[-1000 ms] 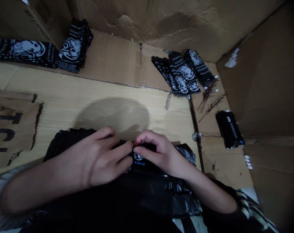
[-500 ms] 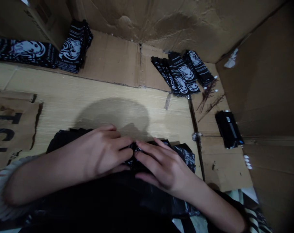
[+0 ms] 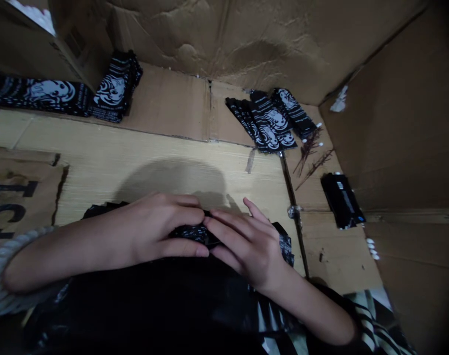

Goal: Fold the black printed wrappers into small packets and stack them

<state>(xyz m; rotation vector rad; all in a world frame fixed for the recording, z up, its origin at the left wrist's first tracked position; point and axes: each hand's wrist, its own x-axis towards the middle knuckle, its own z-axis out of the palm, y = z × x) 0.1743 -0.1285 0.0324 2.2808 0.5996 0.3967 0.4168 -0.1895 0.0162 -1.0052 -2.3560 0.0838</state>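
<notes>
Black printed packet (image 3: 191, 233) between left hand (image 3: 150, 227) and right hand (image 3: 246, 249)

dim light | soft shadow (image 3: 172, 185) | dark, warped edges

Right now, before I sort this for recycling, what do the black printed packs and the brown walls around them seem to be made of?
The black printed packs look like thin plastic film: glossy highlights and soft creases, though a foil layer can't be ruled out. The brown walls look like matte cardboard, with scuffed, torn patches and folded seams.
</notes>
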